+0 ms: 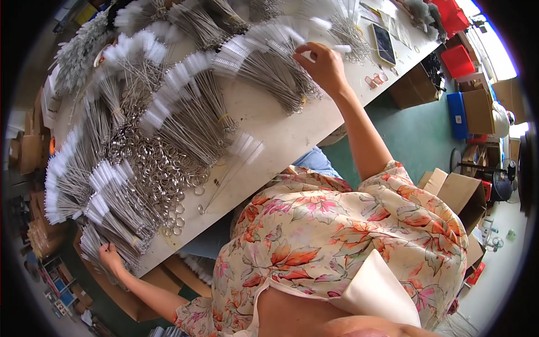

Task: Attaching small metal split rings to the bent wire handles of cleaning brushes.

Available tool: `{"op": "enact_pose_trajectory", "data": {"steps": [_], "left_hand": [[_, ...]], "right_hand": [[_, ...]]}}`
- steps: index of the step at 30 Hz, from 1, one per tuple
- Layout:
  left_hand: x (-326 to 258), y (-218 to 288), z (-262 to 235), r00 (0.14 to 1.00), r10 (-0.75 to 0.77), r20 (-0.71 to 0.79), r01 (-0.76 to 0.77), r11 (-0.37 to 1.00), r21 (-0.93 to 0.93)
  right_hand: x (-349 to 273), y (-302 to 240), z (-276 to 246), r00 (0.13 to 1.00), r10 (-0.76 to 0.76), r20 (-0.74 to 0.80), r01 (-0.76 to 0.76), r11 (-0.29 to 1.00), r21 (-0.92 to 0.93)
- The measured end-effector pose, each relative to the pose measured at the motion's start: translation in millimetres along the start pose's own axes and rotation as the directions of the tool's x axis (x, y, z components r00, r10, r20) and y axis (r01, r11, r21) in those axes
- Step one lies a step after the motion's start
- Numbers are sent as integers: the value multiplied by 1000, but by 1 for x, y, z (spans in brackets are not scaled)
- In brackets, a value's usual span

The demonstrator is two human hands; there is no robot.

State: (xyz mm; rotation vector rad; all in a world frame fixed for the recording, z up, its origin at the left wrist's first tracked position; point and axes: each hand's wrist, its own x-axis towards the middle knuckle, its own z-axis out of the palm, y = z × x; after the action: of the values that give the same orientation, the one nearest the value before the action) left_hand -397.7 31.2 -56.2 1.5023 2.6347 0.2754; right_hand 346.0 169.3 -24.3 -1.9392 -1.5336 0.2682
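At the table's lower left corner, my left hand [111,258] has its fingers closed at a bundle of thin wire-handled brushes [92,242] with white bristles. My right hand [324,68] is raised over the far right part of the table, beside a fanned bundle of the same brushes [264,70]. Its thumb and fingers are bent into a pinch; what they hold, if anything, I cannot make out. Just right of its knuckles shows a white brush head [341,49]. A few loose brushes [241,149] lie near the table's front edge.
A heap of metal rings [168,168] spreads among more brush bundles on the white table [269,146]. A phone [383,44] and small pinkish clear pieces [376,80] lie at the right. Grey tinsel-like bristles [84,53] stand far left. Cardboard boxes [415,87] are beyond the table's edge.
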Motion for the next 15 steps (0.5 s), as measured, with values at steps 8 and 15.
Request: {"op": "enact_pose_trajectory", "data": {"steps": [8,15], "left_hand": [[1,15,-11,949,-294,115,312,930,-193],[2,-2,-10,962,-270,-29,260,947,-191]], "right_hand": [[0,-21,12,988,-151,36,154,938,-312],[-15,-19,19,952,-306,25,289,864,-413]]}}
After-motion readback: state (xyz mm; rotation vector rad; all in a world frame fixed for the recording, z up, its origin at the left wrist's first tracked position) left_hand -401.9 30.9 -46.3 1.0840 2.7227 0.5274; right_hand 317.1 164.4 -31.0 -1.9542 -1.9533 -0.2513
